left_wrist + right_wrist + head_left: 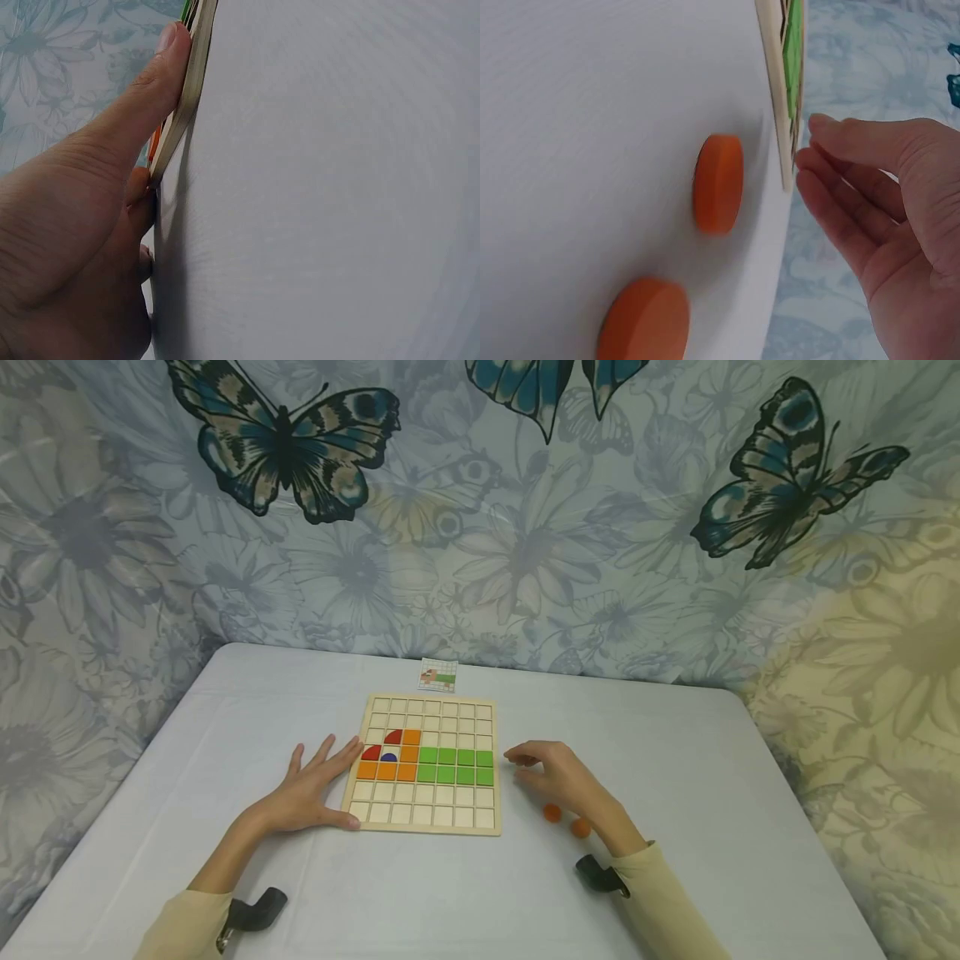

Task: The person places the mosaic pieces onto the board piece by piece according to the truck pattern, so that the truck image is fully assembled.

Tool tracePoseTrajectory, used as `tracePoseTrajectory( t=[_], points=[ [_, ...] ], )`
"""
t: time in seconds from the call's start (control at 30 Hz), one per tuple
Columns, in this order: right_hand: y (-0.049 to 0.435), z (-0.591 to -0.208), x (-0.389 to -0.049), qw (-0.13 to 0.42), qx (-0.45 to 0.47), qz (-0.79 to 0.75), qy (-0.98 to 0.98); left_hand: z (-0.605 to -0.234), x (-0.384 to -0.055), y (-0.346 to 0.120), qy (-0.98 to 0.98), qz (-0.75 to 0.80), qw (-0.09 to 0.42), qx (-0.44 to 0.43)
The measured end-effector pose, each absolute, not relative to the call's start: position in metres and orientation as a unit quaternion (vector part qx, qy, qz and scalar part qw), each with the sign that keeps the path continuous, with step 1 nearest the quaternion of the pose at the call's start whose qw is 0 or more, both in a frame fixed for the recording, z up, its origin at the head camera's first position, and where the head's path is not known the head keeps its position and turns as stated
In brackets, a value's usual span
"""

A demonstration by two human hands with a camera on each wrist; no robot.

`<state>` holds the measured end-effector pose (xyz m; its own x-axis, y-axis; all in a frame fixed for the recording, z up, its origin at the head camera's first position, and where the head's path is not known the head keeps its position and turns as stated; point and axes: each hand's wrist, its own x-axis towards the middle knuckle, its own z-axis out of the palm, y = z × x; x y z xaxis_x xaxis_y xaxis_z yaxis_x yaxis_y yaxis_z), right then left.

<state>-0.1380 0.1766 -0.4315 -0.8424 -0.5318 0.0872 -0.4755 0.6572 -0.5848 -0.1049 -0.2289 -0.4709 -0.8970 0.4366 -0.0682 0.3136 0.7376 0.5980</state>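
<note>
A square wooden grid board [445, 816] lies on the table, with orange, green, red and blue pieces set in its cells. My left hand [303, 793] is spread at the board's left side, its thumb at the near corner and a fingertip at the left edge. In the left wrist view the thumb [154, 82] lies along the board's rim [187, 109]. Just past the board's right edge, my right hand [558, 774] hovers with loosely bent fingers and nothing between them. Two loose orange discs [552, 812] lie beside its wrist; the right wrist view shows both, the nearer disc [645, 322] cut by the frame.
Behind the board, near the table's back edge, lies a small pattern card [438, 676] with a coloured grid picture. A white cloth [637, 735] covers the table. Butterfly-printed fabric [525, 543] hangs behind and at the sides. Each wrist wears a black device [258, 910].
</note>
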Motion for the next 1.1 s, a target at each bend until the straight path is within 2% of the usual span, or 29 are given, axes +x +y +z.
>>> tracePoseTrajectory(
  t=[0.3,0.73,1.1],
  points=[
    [0.204,-0.435,-0.124,0.089,-0.264,-0.387,0.879,-0.472,-0.104,-0.23,0.927,0.3,0.107,0.199],
    [0.236,-0.443,-0.101,0.111,-0.231,-0.364,0.896,-0.47,-0.104,-0.229,0.926,0.302,0.104,0.204],
    [0.231,-0.443,-0.095,0.094,-0.275,-0.346,0.892,-0.471,-0.104,-0.229,0.925,0.303,0.104,0.204]
  ],
)
